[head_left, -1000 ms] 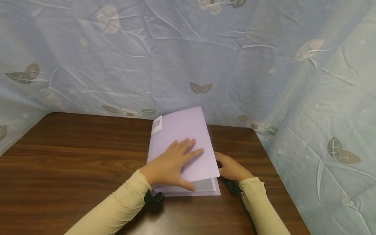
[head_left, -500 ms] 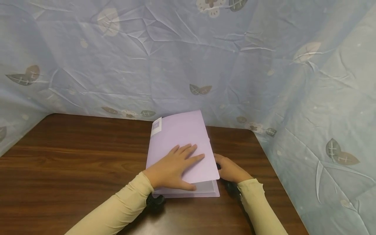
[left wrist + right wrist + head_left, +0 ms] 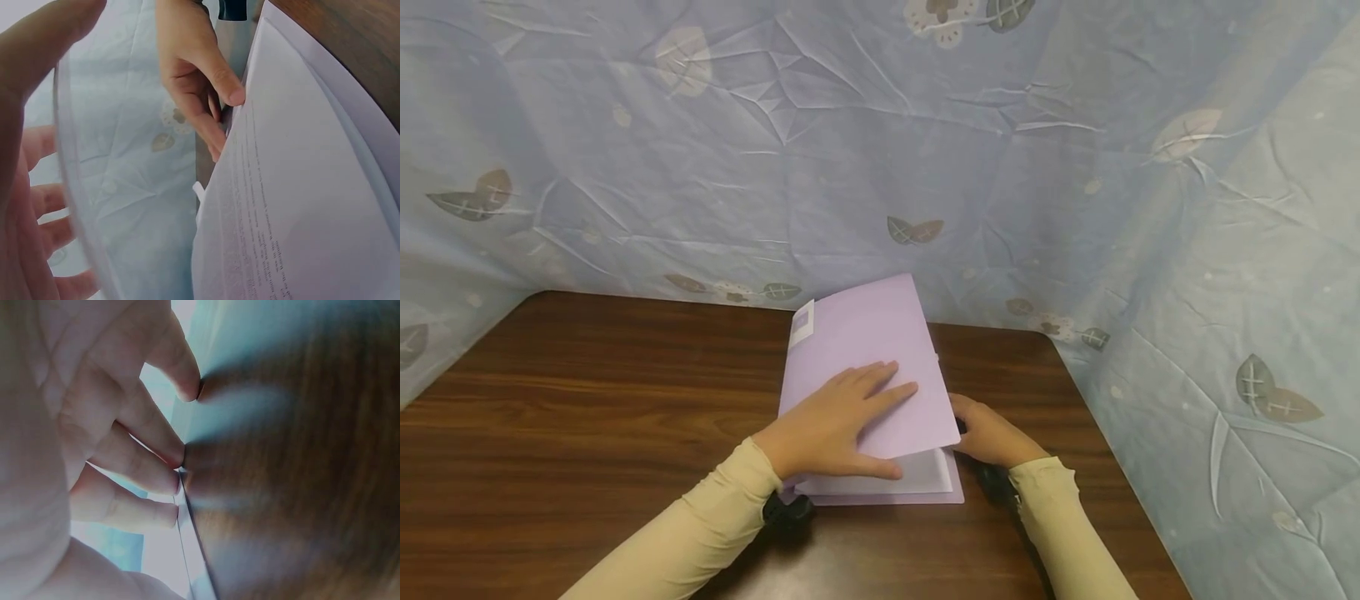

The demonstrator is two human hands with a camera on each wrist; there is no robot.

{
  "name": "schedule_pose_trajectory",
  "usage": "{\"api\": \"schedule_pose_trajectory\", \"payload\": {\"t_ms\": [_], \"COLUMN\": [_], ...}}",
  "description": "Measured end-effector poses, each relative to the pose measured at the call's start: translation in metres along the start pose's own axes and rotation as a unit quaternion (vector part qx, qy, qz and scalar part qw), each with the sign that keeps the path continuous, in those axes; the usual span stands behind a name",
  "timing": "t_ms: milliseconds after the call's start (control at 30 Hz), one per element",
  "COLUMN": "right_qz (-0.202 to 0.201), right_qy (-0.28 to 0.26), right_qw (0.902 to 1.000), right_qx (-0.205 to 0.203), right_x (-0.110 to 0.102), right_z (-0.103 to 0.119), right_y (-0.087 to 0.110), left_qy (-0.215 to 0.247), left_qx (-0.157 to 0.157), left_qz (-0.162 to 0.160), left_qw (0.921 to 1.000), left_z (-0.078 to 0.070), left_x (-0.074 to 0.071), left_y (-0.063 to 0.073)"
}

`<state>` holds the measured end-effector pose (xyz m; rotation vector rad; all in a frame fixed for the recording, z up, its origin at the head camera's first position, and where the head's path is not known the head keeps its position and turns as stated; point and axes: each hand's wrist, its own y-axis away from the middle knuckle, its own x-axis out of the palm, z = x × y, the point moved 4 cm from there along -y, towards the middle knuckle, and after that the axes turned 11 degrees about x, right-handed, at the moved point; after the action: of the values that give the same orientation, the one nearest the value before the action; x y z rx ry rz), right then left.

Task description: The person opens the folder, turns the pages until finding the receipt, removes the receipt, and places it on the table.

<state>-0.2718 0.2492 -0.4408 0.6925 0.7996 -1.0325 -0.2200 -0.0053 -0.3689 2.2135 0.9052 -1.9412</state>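
Note:
A light purple folder (image 3: 872, 325) lies on the wooden table, its cover partly lifted over white printed pages (image 3: 275, 175). On the outside of that cover rests my left hand (image 3: 838, 421), fingers spread, with the thumb across its near edge. The left wrist view shows fingers (image 3: 47, 200) behind the cover edge and the thumb in front. My right hand (image 3: 996, 433) holds the folder's right edge. Seen from the left wrist, its thumb is on the edge and its fingers bend down beside it. Its fingertips sit low by the table in the right wrist view.
Leaf-patterned cloth (image 3: 850, 167) hangs behind the table and along its right side. The brown table top (image 3: 610, 400) stretches out to the left. A black wrist device (image 3: 786, 512) sits under my left sleeve, another (image 3: 992, 482) by the right.
The cover dips slightly half a second ago, then rises a little by now, my left hand moving with it. More page shows at the near edge. My right hand stays in place.

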Motion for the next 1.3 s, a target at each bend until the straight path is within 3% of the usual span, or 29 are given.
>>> {"api": "schedule_pose_trajectory", "payload": {"t_ms": [267,500,867,1200,1300], "right_qz": [0.011,0.017,0.020,0.021,0.021], "right_qy": [0.005,0.026,0.024,0.013,0.013], "right_qw": [0.9999,0.9989,0.9985,0.9990,0.9990], "right_qx": [0.006,0.037,0.046,0.037,0.036], "right_x": [0.002,0.001,0.004,0.002,0.002], "right_z": [0.002,0.000,-0.004,0.000,0.001], "right_y": [0.000,0.000,0.001,0.002,0.002], "left_qy": [-0.026,-0.052,-0.098,-0.068,-0.064], "left_qx": [0.014,0.015,0.043,-0.001,0.002], "left_qz": [-0.032,-0.057,-0.140,-0.180,-0.203], "left_qw": [0.9991,0.9969,0.9845,0.9813,0.9771], "left_z": [-0.003,-0.003,-0.005,0.002,0.001], "left_x": [-0.016,-0.030,-0.051,-0.056,-0.061], "left_y": [0.013,0.025,0.044,0.072,0.080]}}
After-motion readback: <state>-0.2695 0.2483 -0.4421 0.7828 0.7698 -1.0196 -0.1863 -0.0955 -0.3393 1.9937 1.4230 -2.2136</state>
